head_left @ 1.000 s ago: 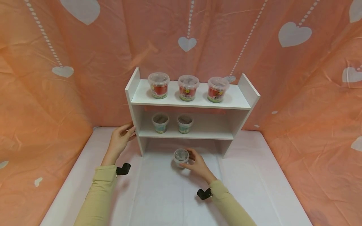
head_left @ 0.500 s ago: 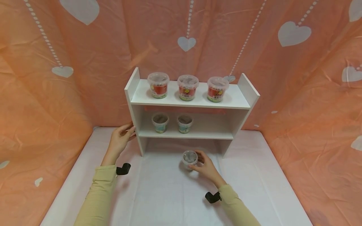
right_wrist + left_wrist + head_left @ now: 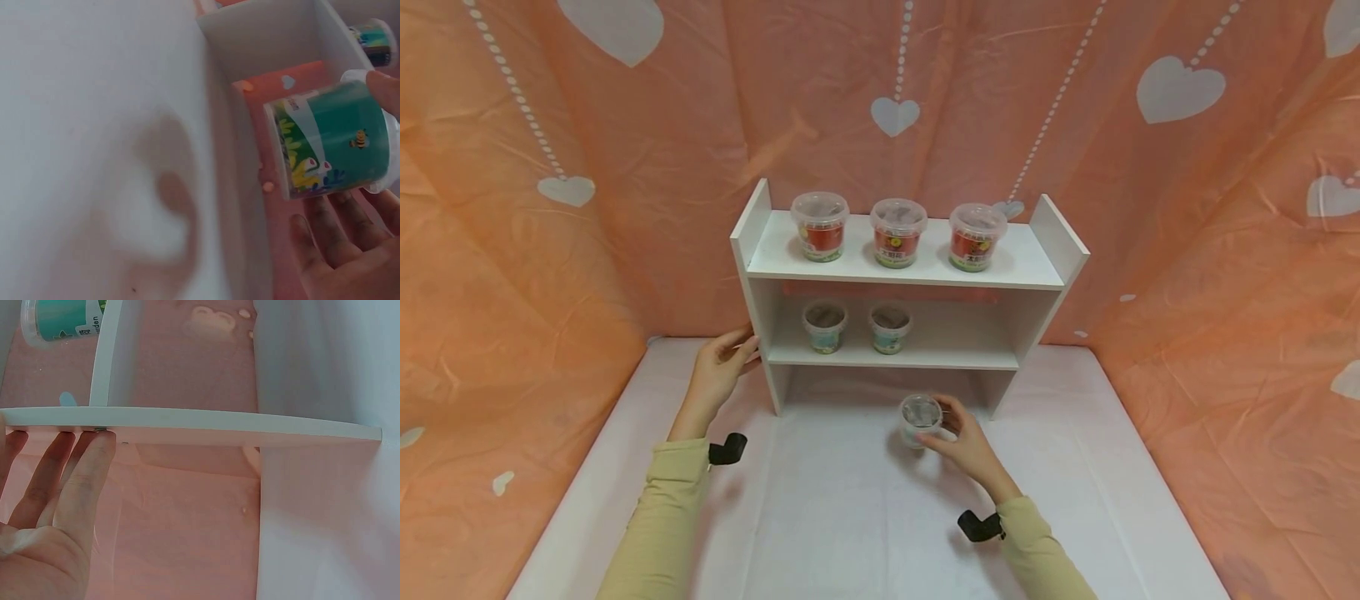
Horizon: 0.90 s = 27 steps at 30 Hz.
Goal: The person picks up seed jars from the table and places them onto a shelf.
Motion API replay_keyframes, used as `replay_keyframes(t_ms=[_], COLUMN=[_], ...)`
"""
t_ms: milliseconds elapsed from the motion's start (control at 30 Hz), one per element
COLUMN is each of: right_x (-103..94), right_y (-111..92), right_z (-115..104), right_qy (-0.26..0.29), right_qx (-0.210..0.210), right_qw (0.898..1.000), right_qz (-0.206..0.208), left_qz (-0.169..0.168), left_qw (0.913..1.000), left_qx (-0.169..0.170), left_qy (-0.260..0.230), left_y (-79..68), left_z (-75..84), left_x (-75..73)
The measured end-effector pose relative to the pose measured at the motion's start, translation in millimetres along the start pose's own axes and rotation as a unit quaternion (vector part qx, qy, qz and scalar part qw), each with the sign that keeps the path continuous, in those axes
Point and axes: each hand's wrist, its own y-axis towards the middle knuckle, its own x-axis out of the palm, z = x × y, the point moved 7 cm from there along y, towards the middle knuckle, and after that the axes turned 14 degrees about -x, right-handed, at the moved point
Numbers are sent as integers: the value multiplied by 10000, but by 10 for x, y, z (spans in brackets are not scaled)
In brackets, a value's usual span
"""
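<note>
My right hand (image 3: 972,450) grips a small clear plastic cup (image 3: 917,423) near its lidded rim, thumb on one side and fingers on the other. In the right wrist view this cup (image 3: 337,134) has a teal label with a bee and flowers, and it is raised over the tabletop, its shadow below. My left hand (image 3: 713,379) touches the outer left side of the white two-tier shelf (image 3: 891,364); in the left wrist view its straight fingertips (image 3: 103,440) press against that side panel.
Three larger lidded tubs with red labels, such as the middle tub (image 3: 897,237), stand on the top board. Two smaller teal-labelled cups, the left cup (image 3: 825,327) and right cup (image 3: 890,329), stand on the lower board. A pink heart-patterned curtain (image 3: 685,167) surrounds the white table (image 3: 820,517).
My right hand has carried the cup to the right along the front of the shelf, lately a little upward in the head view. The left hand has stayed at the shelf's side.
</note>
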Motion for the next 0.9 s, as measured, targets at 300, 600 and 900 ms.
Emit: replay_keyframes(t_ms=[300, 600, 900], right_x=[-160, -317, -420], right_y=[-47, 8, 115], right_z=[-245, -517, -692], right_qy=[-195, -337, -574], right_qx=[32, -184, -458], right_qw=[9996, 9987, 9969], right_qz=[-225, -322, -264], left_qz=[-31, -68, -30], left_qw=[10000, 10000, 10000], left_qx=[-10, -16, -29], left_qy=[73, 15, 23], left_y=[1, 7, 9], left_z=[-1, -12, -13], left_x=[-5, 2, -6])
